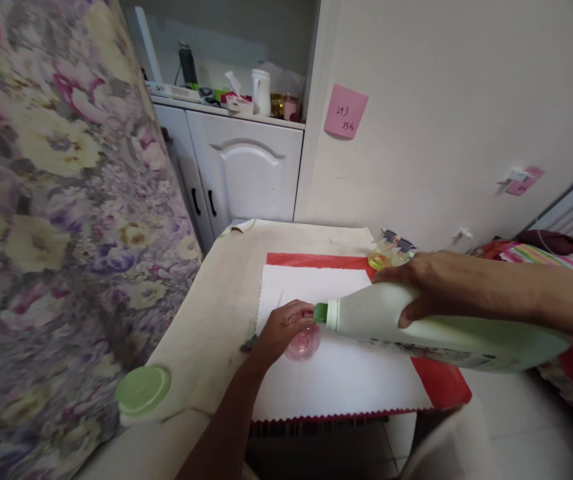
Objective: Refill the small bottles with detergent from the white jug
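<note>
A large pale green plastic jug (461, 343), like a detergent bottle, lies nearly level in the air, tilted toward its mouth. My right hand (423, 283) grips it from above near the neck. Its green spout (320, 313) points left, over a small see-through pink cup (303, 345). My left hand (283, 327) is closed at the cup's far left rim, its fingertips close to the spout. Whether liquid flows between spout and cup I cannot make out. Beneath them lies a white sheet with a scalloped edge (346, 387), on a red sheet (446, 387).
A round light green lid (143, 390) sits at the table's (206, 320) left. Clear containers with yellow liquid (380, 259) stand at the back right corner, partly behind my right hand. A small dark greenish item (249, 342) lies left of my left wrist. A floral curtain (66, 233) hangs at left.
</note>
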`<action>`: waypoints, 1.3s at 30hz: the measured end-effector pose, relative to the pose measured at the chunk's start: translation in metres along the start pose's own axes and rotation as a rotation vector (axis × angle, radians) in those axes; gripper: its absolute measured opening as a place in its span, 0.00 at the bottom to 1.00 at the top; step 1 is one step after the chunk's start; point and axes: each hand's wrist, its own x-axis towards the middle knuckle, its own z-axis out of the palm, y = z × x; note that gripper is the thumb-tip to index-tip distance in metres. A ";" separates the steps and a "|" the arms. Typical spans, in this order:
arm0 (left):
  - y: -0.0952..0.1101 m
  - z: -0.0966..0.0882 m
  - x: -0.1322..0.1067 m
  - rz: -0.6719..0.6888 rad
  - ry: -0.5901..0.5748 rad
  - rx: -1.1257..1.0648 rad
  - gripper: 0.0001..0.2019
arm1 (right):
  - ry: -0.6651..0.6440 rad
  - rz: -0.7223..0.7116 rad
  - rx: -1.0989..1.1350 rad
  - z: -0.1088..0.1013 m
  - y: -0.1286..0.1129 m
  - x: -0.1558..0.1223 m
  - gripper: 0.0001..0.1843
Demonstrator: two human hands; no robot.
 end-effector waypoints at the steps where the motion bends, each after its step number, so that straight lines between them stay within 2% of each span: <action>1: 0.000 0.000 0.000 0.000 0.001 0.003 0.09 | -0.003 0.005 -0.003 0.000 0.000 0.000 0.23; 7: 0.001 0.001 -0.001 -0.010 0.002 0.002 0.09 | 0.001 0.021 -0.011 0.000 -0.001 0.001 0.27; 14: 0.001 0.000 0.000 -0.013 0.012 0.018 0.09 | -0.032 0.048 -0.013 -0.005 -0.008 0.001 0.24; 29: 0.000 0.000 -0.001 -0.006 0.005 0.031 0.10 | -0.005 0.020 -0.003 -0.002 -0.003 0.002 0.27; 39: 0.001 0.000 -0.001 -0.005 0.009 0.019 0.09 | 0.012 -0.005 -0.013 0.000 0.000 0.002 0.24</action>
